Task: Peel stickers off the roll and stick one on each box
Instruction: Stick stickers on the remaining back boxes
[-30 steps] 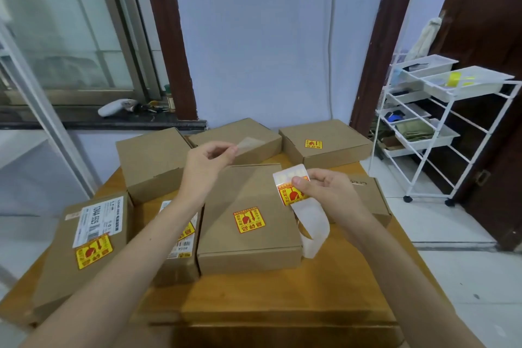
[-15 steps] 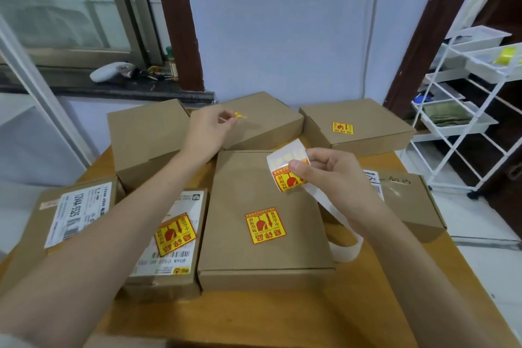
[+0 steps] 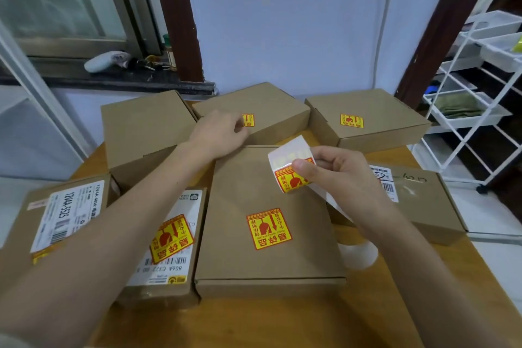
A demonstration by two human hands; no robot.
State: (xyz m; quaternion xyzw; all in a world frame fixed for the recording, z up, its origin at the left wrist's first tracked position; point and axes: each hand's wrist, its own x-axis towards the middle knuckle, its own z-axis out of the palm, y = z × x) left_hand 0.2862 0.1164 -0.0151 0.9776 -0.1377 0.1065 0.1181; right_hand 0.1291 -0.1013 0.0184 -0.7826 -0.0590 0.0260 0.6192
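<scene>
Sticker half hidden under left fingers.

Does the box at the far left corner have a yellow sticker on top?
No, the far-left box shows only bare brown cardboard on top.

Left hand half covers a sticker (print illegible).

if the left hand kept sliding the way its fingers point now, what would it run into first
The left hand points right along the back middle box. It would first cover the yellow sticker at its fingertips. Beyond that comes the back right box, though depth is hard to judge.
</scene>
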